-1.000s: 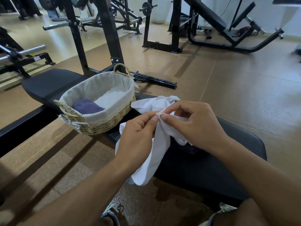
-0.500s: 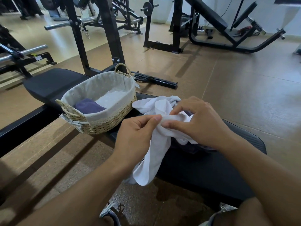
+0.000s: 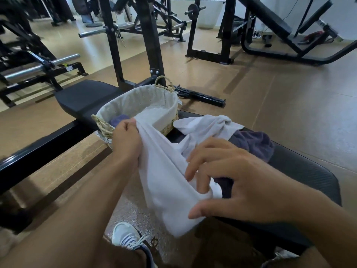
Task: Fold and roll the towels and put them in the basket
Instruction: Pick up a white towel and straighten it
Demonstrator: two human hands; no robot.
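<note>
A white towel (image 3: pixel 166 171) stretches between my hands above the black bench (image 3: pixel 301 171). My left hand (image 3: pixel 126 140) grips one end in a fist, close to the basket. My right hand (image 3: pixel 228 182) pinches the lower edge between thumb and fingers, nearer to me. The towel's far part lies crumpled on the bench. A purple towel (image 3: pixel 255 142) lies partly under it on the bench. The woven basket (image 3: pixel 135 105) with a pale lining stands on the bench to the left, with a rolled purple towel (image 3: pixel 118 119) inside, partly hidden by my left hand.
A second black bench pad (image 3: pixel 85 97) lies behind the basket, under a black rack upright (image 3: pixel 152 41). Barbells (image 3: pixel 40 66) and other gym machines stand at the left and back. My white sneaker (image 3: pixel 127 236) rests on the floor below the towel.
My hands have drawn apart: the left moved left toward the basket, the right came down and closer to me, stretching the white towel out. The purple towel on the bench is now uncovered.
</note>
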